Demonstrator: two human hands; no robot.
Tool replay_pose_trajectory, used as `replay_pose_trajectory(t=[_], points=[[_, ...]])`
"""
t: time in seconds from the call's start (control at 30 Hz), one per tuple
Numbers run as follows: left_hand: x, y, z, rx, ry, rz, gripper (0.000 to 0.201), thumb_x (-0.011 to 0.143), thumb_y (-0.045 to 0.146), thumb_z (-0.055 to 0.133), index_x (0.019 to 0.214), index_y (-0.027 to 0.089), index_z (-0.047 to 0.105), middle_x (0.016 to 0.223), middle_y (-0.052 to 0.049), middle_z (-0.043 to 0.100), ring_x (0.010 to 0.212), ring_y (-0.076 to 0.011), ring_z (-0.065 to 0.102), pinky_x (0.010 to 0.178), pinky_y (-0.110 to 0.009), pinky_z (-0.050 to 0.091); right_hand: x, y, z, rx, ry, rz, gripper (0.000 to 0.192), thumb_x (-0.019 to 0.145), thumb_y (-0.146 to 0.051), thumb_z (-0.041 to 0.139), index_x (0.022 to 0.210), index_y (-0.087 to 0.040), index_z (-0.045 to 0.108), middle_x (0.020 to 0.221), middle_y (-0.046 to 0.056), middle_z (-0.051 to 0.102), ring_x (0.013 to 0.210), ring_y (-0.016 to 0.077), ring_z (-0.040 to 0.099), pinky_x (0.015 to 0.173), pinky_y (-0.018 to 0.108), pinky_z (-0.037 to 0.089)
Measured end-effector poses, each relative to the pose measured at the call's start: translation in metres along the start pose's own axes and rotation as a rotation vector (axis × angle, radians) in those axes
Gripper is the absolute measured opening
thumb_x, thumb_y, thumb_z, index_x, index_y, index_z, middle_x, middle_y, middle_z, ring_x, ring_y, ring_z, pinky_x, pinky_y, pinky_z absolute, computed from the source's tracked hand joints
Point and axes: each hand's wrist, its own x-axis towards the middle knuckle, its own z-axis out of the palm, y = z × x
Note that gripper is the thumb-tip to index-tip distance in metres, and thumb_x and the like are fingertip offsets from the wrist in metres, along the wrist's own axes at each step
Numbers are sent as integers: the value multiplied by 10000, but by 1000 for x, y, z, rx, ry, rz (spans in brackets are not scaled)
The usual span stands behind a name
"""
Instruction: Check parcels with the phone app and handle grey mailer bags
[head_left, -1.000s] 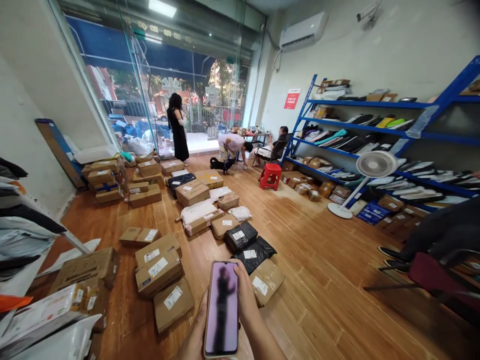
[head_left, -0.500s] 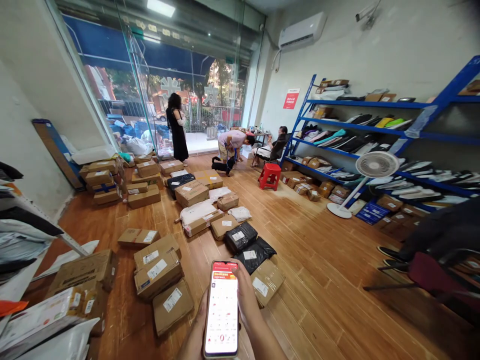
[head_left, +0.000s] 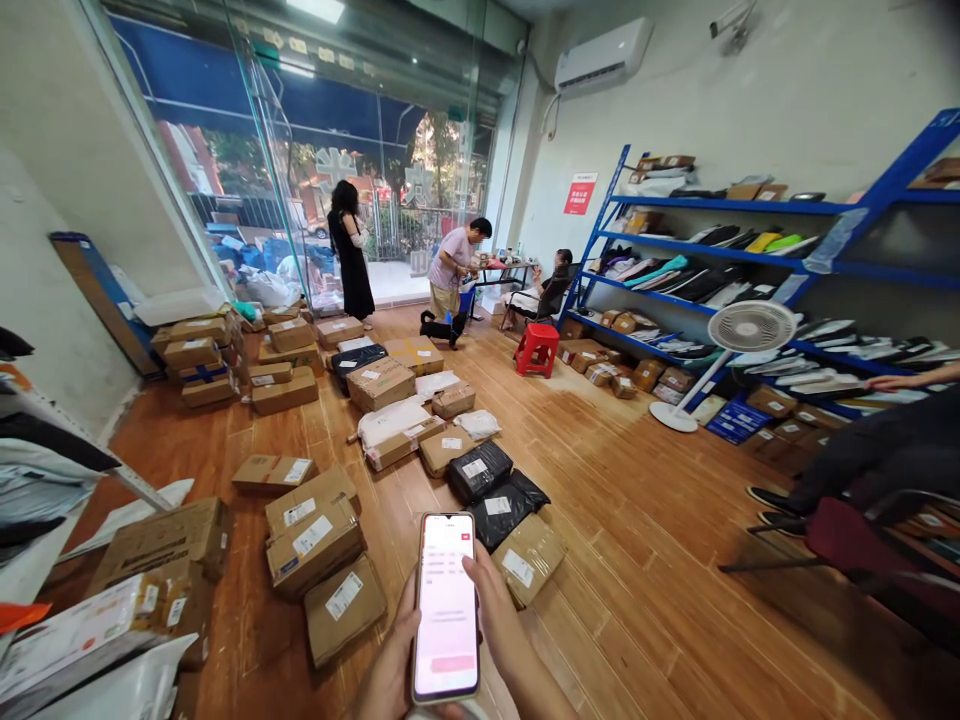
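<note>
A smartphone (head_left: pixel 447 625) with a lit, mostly white and pale pink screen is held upright at the bottom centre. My left hand (head_left: pixel 395 650) wraps its left edge. Along the right edge lies my right hand (head_left: pixel 491 600), its thumb over the upper right part of the screen. The fingers behind the phone are mostly hidden. Just beyond my hands on the floor are a taped cardboard box (head_left: pixel 529 560), a black parcel (head_left: pixel 508 507) and a labelled carton (head_left: pixel 345 610).
Rows of parcels (head_left: pixel 382 385) cover the wooden floor ahead. Blue shelves (head_left: pixel 720 205), a standing fan (head_left: pixel 752 327) and a red stool (head_left: pixel 536 350) are on the right. Three people are near the glass front; another person's hand (head_left: pixel 892 382) reaches in at right.
The phone screen has switched from a red-topped icon page to a pale page, and my right thumb sits lower. The bending person has straightened up. A hand has appeared at the right shelf.
</note>
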Motion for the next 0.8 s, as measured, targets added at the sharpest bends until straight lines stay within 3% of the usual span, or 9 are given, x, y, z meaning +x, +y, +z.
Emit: replay_pose_trajectory(t=[0.1, 0.2, 0.37, 0.57, 0.8], points=[[-1, 0, 3, 60, 23, -39, 870, 913, 351, 486, 1455, 336, -195, 1499, -74, 353, 1251, -293, 456, 666, -265, 539, -1, 5, 3, 19, 15, -22, 535, 575, -529, 732, 963, -175, 635, 941, 95, 729, 882, 304, 650, 801, 420, 490], [-4, 1, 11, 57, 114, -46, 991, 850, 367, 576, 1441, 350, -219, 1455, -84, 416, 1148, -290, 527, 673, -282, 548, 1, 4, 10, 26, 93, -53, 539, 534, -492, 770, 946, -175, 626, 870, 84, 728, 809, 281, 658, 735, 394, 515], [-7, 4, 23, 161, 162, -85, 1098, 775, 433, 657, 1457, 330, -198, 1433, -126, 431, 1027, -298, 584, 560, -259, 534, 4, 3, 17, -75, 126, -90, 553, 535, -516, 785, 931, -169, 618, 867, 104, 732, 793, 279, 668, 743, 402, 529], [-7, 5, 23, 191, 187, -88, 1096, 765, 449, 644, 1471, 285, -178, 1356, -155, 507, 989, -293, 595, 580, -288, 543, 4, 11, 14, -102, 106, -122, 497, 550, -472, 782, 917, -188, 607, 868, 90, 737, 789, 278, 677, 722, 394, 539], [-8, 8, 29, 173, 219, -90, 1089, 755, 438, 669, 1482, 316, -132, 1440, -127, 418, 997, -282, 588, 556, -255, 538, 0, 3, 16, -97, 97, -95, 530, 555, -444, 757, 980, -173, 591, 928, 109, 731, 853, 292, 673, 799, 421, 524]])
